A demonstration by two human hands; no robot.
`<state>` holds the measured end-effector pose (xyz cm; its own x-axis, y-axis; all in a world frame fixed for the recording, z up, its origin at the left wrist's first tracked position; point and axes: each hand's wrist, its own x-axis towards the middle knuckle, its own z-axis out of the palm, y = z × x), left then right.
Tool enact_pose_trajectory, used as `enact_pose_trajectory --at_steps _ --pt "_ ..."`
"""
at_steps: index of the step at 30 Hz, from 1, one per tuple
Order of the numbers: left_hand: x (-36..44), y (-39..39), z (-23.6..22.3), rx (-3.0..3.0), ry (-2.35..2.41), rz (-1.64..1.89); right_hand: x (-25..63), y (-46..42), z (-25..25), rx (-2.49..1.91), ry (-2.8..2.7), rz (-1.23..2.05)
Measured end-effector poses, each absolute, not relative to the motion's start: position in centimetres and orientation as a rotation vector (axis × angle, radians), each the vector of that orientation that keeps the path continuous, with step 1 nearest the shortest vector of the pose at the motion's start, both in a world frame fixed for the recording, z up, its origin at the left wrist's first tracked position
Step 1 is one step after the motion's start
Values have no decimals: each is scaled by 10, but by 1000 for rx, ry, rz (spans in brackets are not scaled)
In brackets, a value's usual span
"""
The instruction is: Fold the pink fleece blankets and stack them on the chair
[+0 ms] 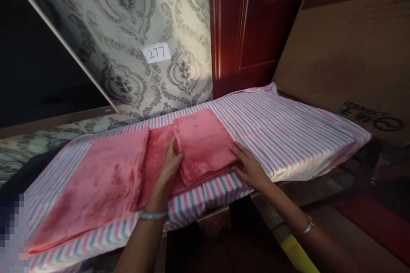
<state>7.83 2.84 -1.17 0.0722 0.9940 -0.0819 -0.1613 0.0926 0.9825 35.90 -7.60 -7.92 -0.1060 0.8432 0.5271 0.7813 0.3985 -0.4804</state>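
Observation:
A folded pink plush cloth [205, 143] lies on a pink, grey and white striped sheet [282, 132] that covers a long table. My left hand [171, 164] rests against the folded cloth's left edge, thumb on top and fingers tucked at the fold. My right hand [251, 166] lies flat with fingers stretched out on the cloth's right front corner. A second, larger pink plush cloth [96, 183] is spread flat to the left, partly under the folded one. Each wrist wears a thin bracelet.
Patterned wallpaper with a paper tag reading 277 [156, 53] is behind the table. A dark red wooden door [246, 21] stands at the back. A large cardboard sheet [349, 47] leans at the right. A yellow object [296, 254] shows below the table edge.

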Motion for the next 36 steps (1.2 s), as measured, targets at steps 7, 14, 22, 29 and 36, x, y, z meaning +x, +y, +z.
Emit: enact_pose_trajectory --at_steps 7,14,22,29,36 --pt "66 4 0 1523 1512 1370 352 -67 -90 -1387 -1761 115" --pt "68 -41 -19 1853 1806 801 349 -68 -99 -1377 -1774 28" --pt "64 -33 -30 1523 1534 1044 349 -70 -100 -1353 -1738 55" --pt "56 -34 -41 1631 1557 1051 350 -71 -106 -1319 -1710 55" --pt "58 -32 -42 1519 1465 1113 350 -70 -109 -1308 -1713 30"
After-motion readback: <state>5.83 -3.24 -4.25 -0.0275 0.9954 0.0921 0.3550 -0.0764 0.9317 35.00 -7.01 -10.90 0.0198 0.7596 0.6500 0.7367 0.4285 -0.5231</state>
